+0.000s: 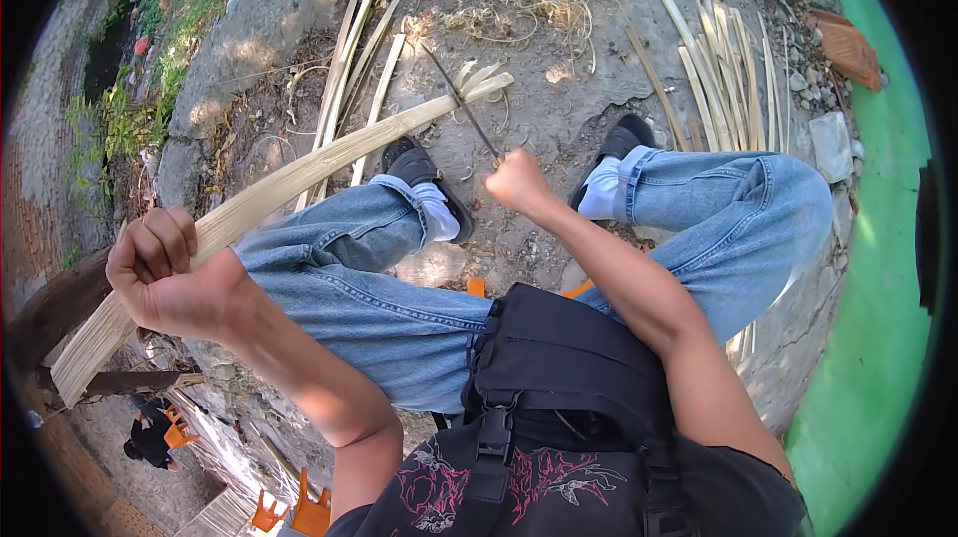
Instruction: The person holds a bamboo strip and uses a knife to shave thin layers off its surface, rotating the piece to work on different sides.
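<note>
A long, pale bamboo strip (pixel 329 158) runs slantwise from the lower left to the middle of the view. Near its lower end, my left hand (pixel 185 277) is closed around it, fingers curled over the top. My right hand (pixel 519 183) grips a knife (pixel 462 106), its handle mostly hidden in the fist. The narrow dark blade crosses the strip close to the far end, where the strip is split into thin pieces. Both hands are held out above the ground, the right one between my feet and the left one beside my left thigh.
More strips lie on the ground beyond my left shoe (pixel 411 163), and another bundle of strips (pixel 723 78) lies at the right. Curly shavings (pixel 539 8) are heaped ahead. A green surface (pixel 858 337) borders the right side. Behind at lower left are a person (pixel 150 442) and orange stools (pixel 311 509).
</note>
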Motion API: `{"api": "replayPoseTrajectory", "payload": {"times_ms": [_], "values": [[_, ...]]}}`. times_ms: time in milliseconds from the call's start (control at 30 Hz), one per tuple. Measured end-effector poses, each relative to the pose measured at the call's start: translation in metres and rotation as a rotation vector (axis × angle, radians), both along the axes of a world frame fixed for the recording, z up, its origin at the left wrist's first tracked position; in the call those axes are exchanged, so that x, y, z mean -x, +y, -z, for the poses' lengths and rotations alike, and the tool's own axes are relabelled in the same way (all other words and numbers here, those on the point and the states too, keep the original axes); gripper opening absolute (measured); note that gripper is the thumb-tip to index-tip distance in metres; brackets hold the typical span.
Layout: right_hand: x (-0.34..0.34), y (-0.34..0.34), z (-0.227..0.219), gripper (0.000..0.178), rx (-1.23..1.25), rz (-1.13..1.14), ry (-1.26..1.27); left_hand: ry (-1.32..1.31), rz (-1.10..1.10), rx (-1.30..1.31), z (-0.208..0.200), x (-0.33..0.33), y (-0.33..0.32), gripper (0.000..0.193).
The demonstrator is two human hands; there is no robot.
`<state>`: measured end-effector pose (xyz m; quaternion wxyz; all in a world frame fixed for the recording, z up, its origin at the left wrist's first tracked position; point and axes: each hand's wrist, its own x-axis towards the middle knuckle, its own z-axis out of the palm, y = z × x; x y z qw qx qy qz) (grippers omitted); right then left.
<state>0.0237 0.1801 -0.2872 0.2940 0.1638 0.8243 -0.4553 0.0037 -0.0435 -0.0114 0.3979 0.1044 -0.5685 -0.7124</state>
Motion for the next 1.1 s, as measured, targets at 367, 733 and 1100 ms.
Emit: {"api": "replayPoseTrajectory", "payload": {"times_ms": [367,733,1100], "values": [[0.007,0.031,0.05,0.027,-0.155,-0.063,-0.035,0.044,0.024,-0.03,0.002,0.015,0.003,0.038],[-0.001,-0.038,-0.077,0.024,0.146,-0.243,0.278,0.045,-0.018,0.008,-0.003,0.007,0.003,0.037],[0.001,-0.024,-0.022,0.026,0.077,-0.055,0.143,0.053,-0.001,-0.023,-0.001,0.012,0.004,0.038]]}}
